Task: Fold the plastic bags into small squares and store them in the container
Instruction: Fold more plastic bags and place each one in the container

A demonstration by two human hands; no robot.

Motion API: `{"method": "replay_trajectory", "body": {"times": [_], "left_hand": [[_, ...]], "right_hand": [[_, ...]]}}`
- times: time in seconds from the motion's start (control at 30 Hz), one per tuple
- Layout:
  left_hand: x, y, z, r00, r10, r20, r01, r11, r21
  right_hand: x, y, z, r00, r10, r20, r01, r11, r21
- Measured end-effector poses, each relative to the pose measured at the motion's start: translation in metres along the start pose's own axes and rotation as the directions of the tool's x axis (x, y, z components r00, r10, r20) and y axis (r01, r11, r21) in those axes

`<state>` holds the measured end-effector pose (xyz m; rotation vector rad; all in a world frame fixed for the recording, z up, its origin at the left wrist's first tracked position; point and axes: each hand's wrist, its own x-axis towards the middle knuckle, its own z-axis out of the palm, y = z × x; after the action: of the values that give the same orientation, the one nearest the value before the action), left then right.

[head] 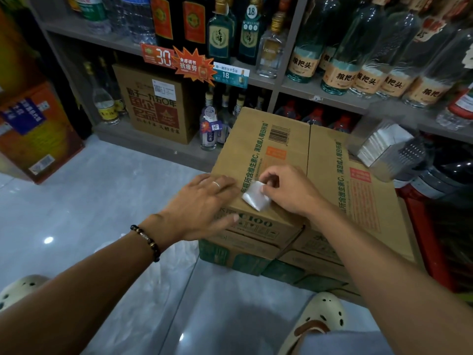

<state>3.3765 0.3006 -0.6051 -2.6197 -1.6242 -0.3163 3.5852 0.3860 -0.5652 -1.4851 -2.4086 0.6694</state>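
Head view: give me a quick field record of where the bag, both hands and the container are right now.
bag: folded white square, lying on the cardboard box near its front edge
right hand: pinches the bag's upper edge
left hand: flat on the box, fingers straight, beside the bag
container: clear, holding white folded pieces, at the box's far right

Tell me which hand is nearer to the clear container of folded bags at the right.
Right. The right hand pinches the folded bag on the cardboard box, below and left of the container. The left hand lies flat farther left on the box.
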Motion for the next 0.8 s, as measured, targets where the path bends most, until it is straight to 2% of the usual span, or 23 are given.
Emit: {"method": "replay_trajectory", "body": {"times": [0.07,0.13,0.23,0.3,0.4,0.43,0.5,0.6,0.67,0.8], "left_hand": [[-0.002,0.005,0.000,0.992,-0.049,-0.119,0.047,0.999,-0.016],[0.001,0.015,0.000,0.987,-0.023,-0.159,0.019,0.999,-0.027],[0.007,0.027,0.003,0.993,0.051,-0.103,-0.049,0.999,0.022],[0.007,0.028,0.007,0.998,0.051,-0.032,-0.048,0.996,0.069],[0.004,0.024,0.012,1.000,0.023,0.004,-0.023,0.995,0.093],[0.003,0.023,0.013,1.000,0.026,0.007,-0.027,0.995,0.101],[0.001,0.022,0.014,0.999,0.038,0.003,-0.038,0.992,0.118],[0.001,0.023,0.014,0.999,0.045,-0.027,-0.042,0.993,0.108],[0.008,0.027,0.013,0.998,0.036,-0.042,-0.033,0.997,0.075],[0.019,0.034,0.018,0.999,0.006,0.033,-0.007,1.000,0.018]], "right_hand": [[-0.003,0.002,0.002,0.999,0.024,-0.038,-0.024,1.000,-0.004],[-0.006,0.001,0.003,0.997,0.026,-0.066,-0.026,1.000,-0.001],[-0.009,-0.002,0.005,0.997,0.023,-0.075,-0.023,1.000,-0.005],[-0.010,-0.002,0.005,0.997,-0.006,-0.079,0.003,1.000,-0.031],[-0.016,0.001,0.005,0.990,-0.108,-0.092,0.100,0.991,-0.086],[-0.019,0.003,0.006,0.985,-0.157,-0.066,0.147,0.979,-0.140],[-0.027,0.008,0.010,0.970,-0.232,0.072,0.243,0.930,-0.276],[-0.037,0.017,0.020,0.940,-0.183,0.287,0.287,0.879,-0.380],[-0.040,0.022,0.025,0.934,-0.159,0.318,0.286,0.868,-0.406],[-0.039,0.022,0.026,0.935,-0.179,0.306,0.299,0.861,-0.411]]}}
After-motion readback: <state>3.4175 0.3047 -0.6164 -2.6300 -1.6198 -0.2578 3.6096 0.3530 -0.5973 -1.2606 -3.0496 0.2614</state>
